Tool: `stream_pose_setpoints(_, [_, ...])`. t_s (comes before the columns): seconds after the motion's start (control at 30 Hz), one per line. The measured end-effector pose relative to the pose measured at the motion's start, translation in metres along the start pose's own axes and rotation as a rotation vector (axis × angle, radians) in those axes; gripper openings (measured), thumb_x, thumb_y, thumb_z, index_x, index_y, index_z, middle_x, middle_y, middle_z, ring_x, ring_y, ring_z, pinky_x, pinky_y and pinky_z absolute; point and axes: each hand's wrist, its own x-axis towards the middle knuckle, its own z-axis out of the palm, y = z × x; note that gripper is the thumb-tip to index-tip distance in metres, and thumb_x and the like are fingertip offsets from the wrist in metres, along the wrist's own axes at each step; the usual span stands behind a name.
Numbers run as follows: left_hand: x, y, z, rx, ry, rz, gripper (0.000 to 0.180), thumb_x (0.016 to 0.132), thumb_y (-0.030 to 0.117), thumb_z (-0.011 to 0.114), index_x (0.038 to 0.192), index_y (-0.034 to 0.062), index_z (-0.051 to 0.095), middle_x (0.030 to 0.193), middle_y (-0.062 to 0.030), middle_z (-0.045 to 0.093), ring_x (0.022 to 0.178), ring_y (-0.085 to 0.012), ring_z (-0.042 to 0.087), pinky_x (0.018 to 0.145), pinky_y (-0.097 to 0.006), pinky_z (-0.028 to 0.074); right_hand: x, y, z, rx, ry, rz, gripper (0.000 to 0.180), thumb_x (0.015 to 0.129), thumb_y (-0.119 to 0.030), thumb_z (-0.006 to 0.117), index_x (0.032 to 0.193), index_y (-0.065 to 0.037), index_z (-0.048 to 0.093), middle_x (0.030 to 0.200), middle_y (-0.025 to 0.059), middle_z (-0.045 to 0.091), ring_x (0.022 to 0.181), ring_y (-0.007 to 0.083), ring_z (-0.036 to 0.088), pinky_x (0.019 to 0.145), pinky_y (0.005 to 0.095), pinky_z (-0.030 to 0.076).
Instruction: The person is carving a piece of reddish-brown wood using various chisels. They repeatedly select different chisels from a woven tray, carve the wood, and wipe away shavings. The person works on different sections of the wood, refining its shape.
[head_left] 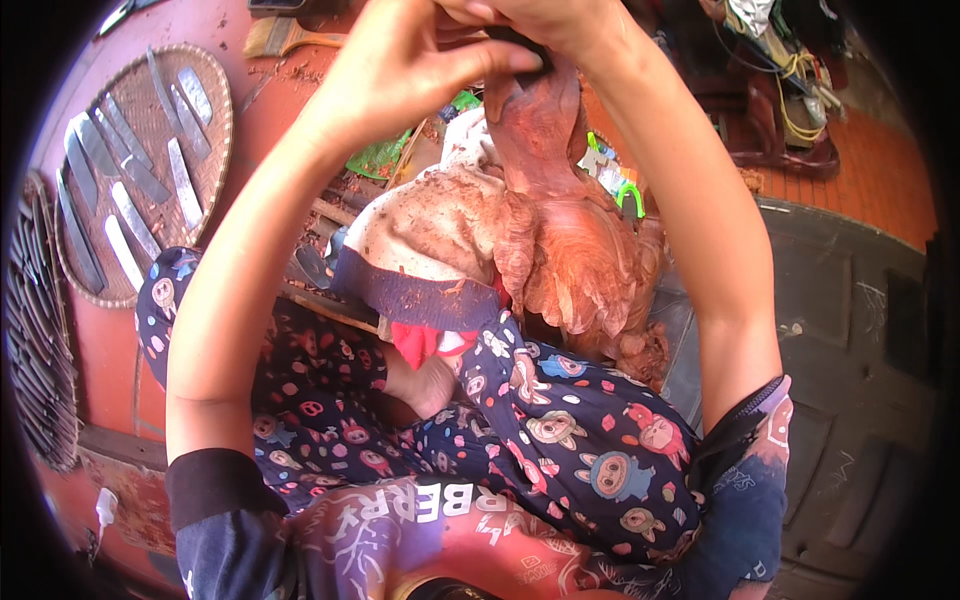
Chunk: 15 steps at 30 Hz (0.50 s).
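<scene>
A reddish-brown carved wooden sculpture [572, 255] rises in front of my lap, its grain swirling and its lower part flaring into ridges. Around its upper end, at the top edge of the picture, both my hands come together. My left hand [405, 75] is closed, its thumb lying across a small dark piece [525, 48] whose kind I cannot make out. From the other side my right hand [550, 25] reaches over the same spot, fingers curled and partly cut off by the edge. Dusty white cloth with a navy ribbed band [420, 225] lies against the carving's left side.
On the left, a round woven tray [222, 130] bears several flat steel blades. Beside it a basket holds many thin dark tools [40, 330]. A wide brush [285, 40] lies beyond. Dark panels [830, 370] cover the right floor; cords and equipment [790, 90] stand far right. My bare foot [425, 385] is near the cloth.
</scene>
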Motion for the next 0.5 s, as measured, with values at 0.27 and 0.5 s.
stream_pose_setpoints(0.27, [-0.003, -0.008, 0.003, 0.306, 0.052, 0.121, 0.03, 0.096, 0.0, 0.07, 0.123, -0.0085, 0.061, 0.118, -0.0155, 0.073, 0.111, -0.0205, 0.069, 0.102, -0.036, 0.053, -0.002, 0.003, -0.004, 0.049, 0.021, -0.022, 0.037, 0.108, -0.026, 0.055, 0.08, -0.003, 0.059, 0.057, -0.0006, 0.051, 0.041, 0.0066, 0.043, 0.038, 0.0244, 0.033])
stream_pose_setpoints(0.5, [-0.012, 0.008, 0.012, 0.563, 0.103, 0.202, 0.04, 0.086, 0.019, 0.084, 0.109, -0.004, 0.062, 0.103, -0.0157, 0.076, 0.099, -0.0248, 0.075, 0.088, -0.036, 0.057, -0.012, -0.008, -0.004, 0.034, 0.042, 0.12, 0.039, 0.108, -0.028, 0.056, 0.079, -0.002, 0.061, 0.06, 0.0008, 0.054, 0.047, 0.0075, 0.048, 0.042, 0.0261, 0.038])
